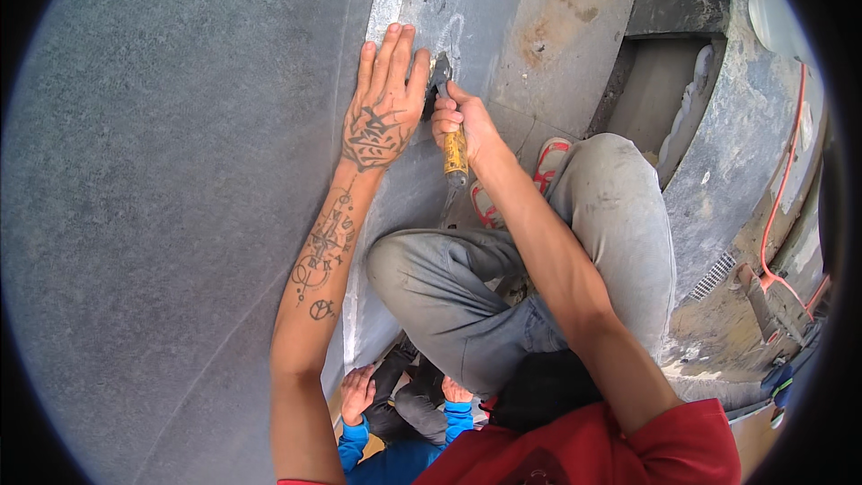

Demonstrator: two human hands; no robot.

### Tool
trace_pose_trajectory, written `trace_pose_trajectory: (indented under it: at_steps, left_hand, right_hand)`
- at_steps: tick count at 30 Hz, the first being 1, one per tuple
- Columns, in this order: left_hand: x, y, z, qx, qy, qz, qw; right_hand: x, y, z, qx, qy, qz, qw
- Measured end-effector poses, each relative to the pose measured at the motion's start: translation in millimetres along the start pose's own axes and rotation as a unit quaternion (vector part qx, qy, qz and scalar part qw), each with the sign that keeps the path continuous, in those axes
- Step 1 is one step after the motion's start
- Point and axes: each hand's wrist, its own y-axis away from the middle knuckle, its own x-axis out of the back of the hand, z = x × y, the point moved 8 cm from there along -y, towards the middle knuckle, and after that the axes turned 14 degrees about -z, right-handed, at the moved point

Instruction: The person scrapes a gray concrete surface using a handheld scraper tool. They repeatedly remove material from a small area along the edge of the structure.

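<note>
Scraper point(453, 139) with a yellow handle is the thing being worked: it sits in the right hand, upright in the picture, blade end pointing up and away from the person into the corner where the big grey slab point(162, 198) meets the pale floor point(557, 18), handle end pointing back toward the bent knee point(404, 260). Its long axis runs nearly parallel to the slab's edge.

Starting at the left, that grey slab fills most of the view. The left hand point(382, 103) lies flat along its edge, fingers stretched out and together, gripping nothing, only pressing. Just beside it, almost touching, the right hand point(458, 121) is closed in a fist round the yellow handle. Behind the fist a red and white shoe point(549, 162) pokes out past the grey trouser leg. Far right, an orange cable point(781, 189) trails down a curved wall. At the bottom, another person in blue sleeves point(355, 440) crouches.

My worry is how close the dark blade point(440, 72) is to the left fingers: a slip sideways off the edge would likely drive it into them, or gouge the slab's face.
</note>
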Motion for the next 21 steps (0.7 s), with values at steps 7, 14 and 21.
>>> trace_pose_trajectory:
  at_steps: [7,14,21]
  left_hand:
    - [-10,-8,11,0.017,-0.087,-0.049,0.995]
    - [-40,-35,27,0.068,-0.180,-0.065,0.979]
    - [-49,-46,33,0.077,-0.214,-0.093,0.969]
  right_hand:
    - [2,14,-13,0.010,0.225,0.069,0.972]
    - [-21,47,-55,0.236,0.630,0.220,0.706]
    - [-5,57,-78,0.328,0.447,0.213,0.805]
